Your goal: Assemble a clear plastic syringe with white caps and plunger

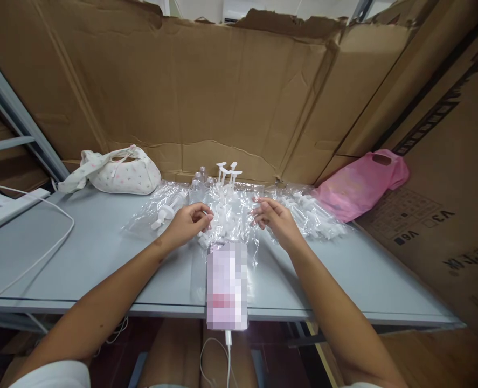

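My left hand (187, 223) is just left of the middle of the table, its thumb and fingers closed together; what they hold, if anything, is hidden. Across from it, my right hand (276, 218) has its fingers curled inward beside clear plastic film, and I cannot make out what is in them. Between both hands lies a clear plastic bag (239, 213) with small white plastic pieces (224, 218). White T-shaped plungers (231, 175) stand up behind it. Clear plastic bottles (197, 186) stand behind my left hand. A bagged clear syringe-like part (168, 210) lies beside that hand.
More bagged clear and white parts (313, 213) lie right of my right hand, near a pink plastic bag (362, 183). A phone (226, 285) with a cable overhangs the table's front edge. A white patterned handbag (127, 175) sits back left; cardboard (222, 97) walls the back.
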The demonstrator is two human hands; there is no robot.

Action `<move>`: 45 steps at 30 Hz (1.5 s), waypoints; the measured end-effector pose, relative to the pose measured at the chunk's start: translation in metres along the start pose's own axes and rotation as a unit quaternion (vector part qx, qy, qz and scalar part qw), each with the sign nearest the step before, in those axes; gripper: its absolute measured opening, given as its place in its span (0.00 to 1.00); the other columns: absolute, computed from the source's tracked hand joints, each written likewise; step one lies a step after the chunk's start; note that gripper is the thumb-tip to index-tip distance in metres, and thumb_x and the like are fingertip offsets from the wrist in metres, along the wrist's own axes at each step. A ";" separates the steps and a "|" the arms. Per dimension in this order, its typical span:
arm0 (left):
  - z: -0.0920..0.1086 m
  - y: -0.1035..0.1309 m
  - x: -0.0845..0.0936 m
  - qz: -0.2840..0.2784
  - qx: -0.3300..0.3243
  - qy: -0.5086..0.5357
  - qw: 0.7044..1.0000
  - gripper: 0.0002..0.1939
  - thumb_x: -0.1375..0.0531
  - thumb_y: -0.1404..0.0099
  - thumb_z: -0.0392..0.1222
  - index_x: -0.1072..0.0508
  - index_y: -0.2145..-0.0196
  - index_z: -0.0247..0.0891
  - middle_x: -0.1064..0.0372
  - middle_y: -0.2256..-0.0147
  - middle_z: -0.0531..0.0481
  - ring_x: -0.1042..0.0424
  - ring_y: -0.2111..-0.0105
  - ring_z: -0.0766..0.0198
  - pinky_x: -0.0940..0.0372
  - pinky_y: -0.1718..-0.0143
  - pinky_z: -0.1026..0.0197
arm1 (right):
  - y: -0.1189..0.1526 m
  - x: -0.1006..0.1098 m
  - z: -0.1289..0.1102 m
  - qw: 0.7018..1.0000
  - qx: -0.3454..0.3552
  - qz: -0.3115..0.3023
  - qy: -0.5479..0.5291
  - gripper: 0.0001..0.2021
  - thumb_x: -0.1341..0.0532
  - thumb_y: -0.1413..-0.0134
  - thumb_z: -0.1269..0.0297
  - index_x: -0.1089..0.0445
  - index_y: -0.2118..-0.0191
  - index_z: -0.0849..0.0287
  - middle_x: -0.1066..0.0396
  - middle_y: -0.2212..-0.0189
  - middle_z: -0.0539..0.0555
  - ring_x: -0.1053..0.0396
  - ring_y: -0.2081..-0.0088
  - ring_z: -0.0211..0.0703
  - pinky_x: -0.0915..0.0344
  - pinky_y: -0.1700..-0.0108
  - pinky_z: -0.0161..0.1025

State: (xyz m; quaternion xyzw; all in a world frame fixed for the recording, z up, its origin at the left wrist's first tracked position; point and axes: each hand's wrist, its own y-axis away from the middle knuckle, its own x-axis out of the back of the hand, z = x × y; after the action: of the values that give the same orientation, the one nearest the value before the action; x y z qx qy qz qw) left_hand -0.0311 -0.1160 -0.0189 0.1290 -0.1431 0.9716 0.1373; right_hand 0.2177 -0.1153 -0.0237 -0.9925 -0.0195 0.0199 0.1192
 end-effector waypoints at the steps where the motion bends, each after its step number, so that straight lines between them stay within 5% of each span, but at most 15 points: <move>1: -0.001 0.000 0.000 0.014 -0.006 0.001 1.000 0.08 0.40 0.40 0.45 0.31 0.68 0.37 0.32 0.79 0.54 0.34 0.78 0.69 0.36 0.73 0.63 | 0.001 -0.001 0.000 1.000 -0.007 -0.020 0.000 0.20 0.36 0.54 0.47 0.31 0.60 0.57 0.27 0.75 0.51 0.32 0.78 0.38 0.44 0.77 0.36; 5: -0.002 -0.001 0.000 0.067 -0.027 0.017 0.997 0.10 0.39 0.40 0.46 0.31 0.66 0.37 0.32 0.77 0.53 0.33 0.77 0.68 0.36 0.73 0.64 | 0.004 -0.005 -0.001 0.994 -0.020 -0.098 0.045 0.15 0.32 0.58 0.52 0.30 0.70 0.59 0.28 0.78 0.51 0.32 0.78 0.38 0.44 0.77 0.36; 10: -0.001 -0.001 0.001 0.070 -0.030 0.020 0.997 0.12 0.39 0.40 0.48 0.30 0.65 0.36 0.31 0.77 0.52 0.32 0.75 0.67 0.35 0.72 0.63 | 0.003 -0.006 0.001 0.999 0.015 -0.032 0.027 0.14 0.33 0.56 0.53 0.28 0.71 0.60 0.30 0.81 0.49 0.38 0.81 0.33 0.46 0.78 0.35; 17: -0.001 0.001 0.000 -0.026 0.001 -0.028 0.999 0.10 0.41 0.39 0.47 0.30 0.68 0.36 0.30 0.76 0.51 0.32 0.76 0.68 0.36 0.72 0.64 | 0.001 -0.002 0.000 1.000 0.025 0.009 0.001 0.18 0.36 0.52 0.48 0.28 0.65 0.58 0.28 0.77 0.51 0.34 0.80 0.35 0.43 0.76 0.36; 23: -0.002 -0.001 0.002 0.052 -0.036 -0.006 0.998 0.10 0.40 0.39 0.46 0.30 0.69 0.36 0.33 0.76 0.53 0.34 0.76 0.69 0.36 0.73 0.65 | 0.005 -0.005 -0.001 0.992 -0.015 -0.113 0.061 0.17 0.32 0.56 0.51 0.27 0.65 0.58 0.28 0.76 0.50 0.32 0.76 0.38 0.40 0.74 0.36; 26: -0.003 -0.001 0.002 0.077 -0.047 0.003 0.996 0.11 0.41 0.39 0.47 0.30 0.69 0.35 0.34 0.76 0.53 0.35 0.76 0.69 0.37 0.74 0.65 | 0.005 -0.006 0.001 0.992 -0.005 -0.105 0.072 0.15 0.33 0.56 0.52 0.26 0.68 0.59 0.29 0.78 0.50 0.36 0.79 0.35 0.41 0.74 0.36; 31: -0.003 0.001 0.003 0.071 -0.070 0.054 0.994 0.16 0.43 0.36 0.42 0.38 0.51 0.40 0.30 0.69 0.52 0.31 0.74 0.69 0.35 0.69 0.62 | 0.002 -0.002 0.003 0.999 0.016 -0.035 0.029 0.14 0.34 0.55 0.52 0.26 0.67 0.59 0.30 0.79 0.49 0.39 0.80 0.33 0.42 0.76 0.36; 34: -0.003 0.001 0.007 0.030 -0.101 0.067 0.992 0.19 0.45 0.39 0.35 0.39 0.50 0.44 0.33 0.53 0.47 0.27 0.66 0.66 0.34 0.65 0.61 | 0.000 0.001 0.004 0.999 0.029 0.007 0.017 0.13 0.34 0.54 0.54 0.26 0.67 0.59 0.31 0.78 0.49 0.39 0.79 0.33 0.43 0.75 0.35; 39: -0.003 0.003 0.009 -0.204 -0.117 -0.022 0.972 0.22 0.42 0.43 0.31 0.31 0.51 0.46 0.40 0.43 0.46 0.37 0.45 0.55 0.35 0.51 0.54 | -0.002 0.003 0.006 0.998 0.033 0.048 -0.006 0.13 0.34 0.54 0.53 0.26 0.67 0.58 0.32 0.78 0.48 0.40 0.79 0.33 0.43 0.75 0.35; 41: -0.004 0.004 0.004 -0.212 -0.111 -0.034 0.970 0.22 0.41 0.41 0.34 0.31 0.49 0.47 0.38 0.44 0.46 0.36 0.45 0.55 0.36 0.50 0.53 | -0.002 0.002 0.007 0.998 0.035 0.051 -0.009 0.14 0.33 0.55 0.53 0.27 0.67 0.58 0.32 0.78 0.48 0.40 0.79 0.33 0.43 0.75 0.35; 45: -0.006 0.006 -0.008 -0.118 -0.072 -0.014 0.990 0.13 0.40 0.38 0.43 0.27 0.55 0.42 0.31 0.50 0.45 0.29 0.53 0.58 0.34 0.53 0.54 | 0.001 0.001 0.005 0.999 0.043 0.019 0.007 0.15 0.35 0.51 0.50 0.27 0.64 0.57 0.31 0.76 0.48 0.36 0.78 0.34 0.41 0.73 0.36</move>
State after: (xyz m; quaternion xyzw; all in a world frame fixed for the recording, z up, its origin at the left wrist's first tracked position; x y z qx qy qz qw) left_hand -0.0266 -0.1212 -0.0282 0.1482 -0.1988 0.9338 0.2578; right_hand 0.2184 -0.1146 -0.0290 -0.9868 0.0012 0.0157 0.1612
